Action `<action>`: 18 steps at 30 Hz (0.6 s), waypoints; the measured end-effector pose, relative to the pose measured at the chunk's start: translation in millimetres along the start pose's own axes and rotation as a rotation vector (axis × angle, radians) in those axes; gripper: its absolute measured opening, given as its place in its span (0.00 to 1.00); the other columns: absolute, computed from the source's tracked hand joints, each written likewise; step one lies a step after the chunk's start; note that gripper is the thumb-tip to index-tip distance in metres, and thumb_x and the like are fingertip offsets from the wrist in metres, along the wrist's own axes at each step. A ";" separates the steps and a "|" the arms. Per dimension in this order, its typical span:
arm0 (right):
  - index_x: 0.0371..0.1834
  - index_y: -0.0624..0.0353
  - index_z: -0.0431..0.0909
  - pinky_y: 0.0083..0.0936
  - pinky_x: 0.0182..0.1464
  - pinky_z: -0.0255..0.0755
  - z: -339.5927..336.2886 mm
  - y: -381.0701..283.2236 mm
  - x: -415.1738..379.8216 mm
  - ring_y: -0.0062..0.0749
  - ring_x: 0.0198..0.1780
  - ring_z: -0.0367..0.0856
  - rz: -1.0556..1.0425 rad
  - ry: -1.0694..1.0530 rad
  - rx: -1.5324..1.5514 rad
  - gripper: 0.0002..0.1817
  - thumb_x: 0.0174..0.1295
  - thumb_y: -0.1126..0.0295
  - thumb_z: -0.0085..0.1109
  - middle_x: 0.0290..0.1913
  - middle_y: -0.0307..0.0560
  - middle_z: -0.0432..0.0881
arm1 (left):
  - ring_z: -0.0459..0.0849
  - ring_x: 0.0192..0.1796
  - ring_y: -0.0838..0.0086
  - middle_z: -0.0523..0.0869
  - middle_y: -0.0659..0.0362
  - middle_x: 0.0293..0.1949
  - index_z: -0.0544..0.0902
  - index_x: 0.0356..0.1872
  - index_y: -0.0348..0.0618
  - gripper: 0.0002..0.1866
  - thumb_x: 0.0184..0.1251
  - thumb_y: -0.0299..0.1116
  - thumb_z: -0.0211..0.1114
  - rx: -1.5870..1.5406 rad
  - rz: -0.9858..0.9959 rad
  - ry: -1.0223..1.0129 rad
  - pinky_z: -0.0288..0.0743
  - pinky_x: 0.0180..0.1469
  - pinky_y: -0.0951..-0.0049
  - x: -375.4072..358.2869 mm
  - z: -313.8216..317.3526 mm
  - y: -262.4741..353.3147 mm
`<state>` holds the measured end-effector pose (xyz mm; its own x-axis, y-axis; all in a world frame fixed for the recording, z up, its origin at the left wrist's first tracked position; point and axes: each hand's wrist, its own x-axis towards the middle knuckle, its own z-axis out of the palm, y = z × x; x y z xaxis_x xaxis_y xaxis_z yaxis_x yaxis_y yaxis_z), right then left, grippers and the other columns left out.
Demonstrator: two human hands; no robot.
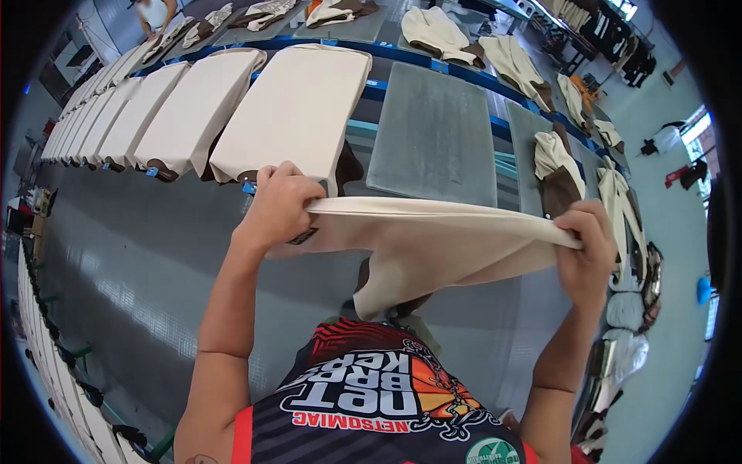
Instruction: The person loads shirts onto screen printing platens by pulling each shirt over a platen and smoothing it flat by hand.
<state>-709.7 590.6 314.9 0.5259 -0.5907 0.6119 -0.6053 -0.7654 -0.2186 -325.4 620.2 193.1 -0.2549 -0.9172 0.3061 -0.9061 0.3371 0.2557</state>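
Observation:
My left hand (pixel 283 207) and my right hand (pixel 589 243) are both closed on a cream sweatshirt (pixel 440 243), pulling its edge into a nearly straight line between them. The cloth hangs in folds below, over the floor and in front of my body. A small dark label (pixel 304 236) shows on it close to my left hand. Just beyond the sweatshirt is a bare grey flat board (pixel 433 131). Left of that board, another board is covered by a smooth cream garment (pixel 297 108) with brown parts at its lower edge.
Several more boards with cream garments (pixel 162 112) curve away to the left along a blue rail (pixel 379 87). Loose cream-and-brown garments (pixel 558 166) lie on boards at the right. Plastic-wrapped bundles (pixel 624 352) stand at the lower right. Another person (pixel 154 14) is at the far upper left.

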 end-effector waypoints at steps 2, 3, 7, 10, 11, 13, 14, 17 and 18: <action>0.32 0.63 0.74 0.21 0.35 0.66 -15.3 10.8 -12.9 0.33 0.32 0.72 0.105 0.047 -0.037 0.13 0.41 0.87 0.54 0.34 0.47 0.71 | 0.76 0.43 0.63 0.82 0.61 0.27 0.85 0.27 0.46 0.07 0.44 0.24 0.64 -0.080 -0.128 0.029 0.66 0.48 0.64 -3.7 12.4 -17.4; 0.32 0.63 0.74 0.21 0.35 0.66 -22.2 15.3 -17.3 0.33 0.32 0.72 0.108 0.050 -0.047 0.13 0.41 0.87 0.54 0.34 0.47 0.71 | 0.78 0.39 0.59 0.81 0.57 0.30 0.84 0.30 0.43 0.08 0.47 0.22 0.61 -0.098 -0.092 0.034 0.71 0.41 0.62 -5.0 10.5 -23.6; 0.31 0.64 0.72 0.22 0.34 0.66 -38.4 29.3 -36.8 0.33 0.32 0.71 0.173 -0.005 -0.134 0.12 0.42 0.87 0.54 0.34 0.46 0.71 | 0.80 0.33 0.58 0.79 0.53 0.33 0.83 0.32 0.37 0.07 0.54 0.19 0.58 -0.286 -0.234 0.150 0.73 0.37 0.62 -16.6 -0.9 -25.6; 0.30 0.63 0.72 0.23 0.33 0.67 -46.2 49.8 -60.7 0.34 0.31 0.72 0.238 0.009 -0.204 0.12 0.40 0.87 0.57 0.31 0.46 0.72 | 0.82 0.33 0.61 0.81 0.53 0.33 0.83 0.34 0.37 0.08 0.55 0.17 0.59 -0.249 -0.180 0.277 0.76 0.35 0.67 -15.4 -13.7 -21.4; 0.30 0.63 0.72 0.23 0.33 0.67 -48.9 56.5 -68.9 0.36 0.29 0.74 0.302 0.017 -0.246 0.13 0.38 0.86 0.59 0.29 0.46 0.72 | 0.82 0.33 0.61 0.81 0.53 0.33 0.83 0.34 0.37 0.08 0.55 0.17 0.59 -0.249 -0.173 0.273 0.76 0.35 0.67 -14.4 -18.7 -18.2; 0.30 0.63 0.73 0.22 0.33 0.67 -52.0 64.4 -77.5 0.33 0.30 0.73 0.277 0.090 -0.262 0.12 0.40 0.84 0.62 0.28 0.45 0.73 | 0.84 0.32 0.64 0.84 0.52 0.35 0.83 0.36 0.36 0.08 0.56 0.17 0.60 -0.218 -0.088 0.441 0.78 0.33 0.72 -10.8 -31.8 -9.7; 0.30 0.64 0.73 0.22 0.33 0.66 -54.8 68.1 -79.9 0.30 0.30 0.72 0.243 0.161 -0.273 0.12 0.43 0.82 0.66 0.28 0.44 0.73 | 0.84 0.32 0.64 0.84 0.52 0.35 0.83 0.36 0.36 0.08 0.56 0.17 0.60 -0.219 -0.081 0.441 0.78 0.33 0.72 -8.9 -40.9 -5.6; 0.31 0.64 0.74 0.21 0.35 0.68 -69.5 75.8 -90.7 0.31 0.32 0.75 0.205 0.061 -0.153 0.12 0.45 0.80 0.69 0.30 0.46 0.77 | 0.86 0.32 0.66 0.86 0.52 0.35 0.83 0.35 0.34 0.07 0.56 0.16 0.63 -0.092 -0.002 0.525 0.80 0.35 0.73 -7.0 -65.5 1.7; 0.31 0.64 0.74 0.21 0.35 0.68 -69.2 76.3 -89.9 0.31 0.32 0.75 0.206 0.067 -0.155 0.12 0.45 0.80 0.69 0.30 0.46 0.77 | 0.86 0.32 0.66 0.86 0.52 0.35 0.83 0.35 0.34 0.07 0.56 0.16 0.63 -0.091 0.004 0.526 0.80 0.35 0.73 -4.6 -71.7 4.8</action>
<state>-844.4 603.0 295.8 0.3444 -0.7080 0.6165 -0.7825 -0.5793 -0.2281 -304.3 641.3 258.7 -0.0335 -0.6933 0.7199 -0.8666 0.3790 0.3246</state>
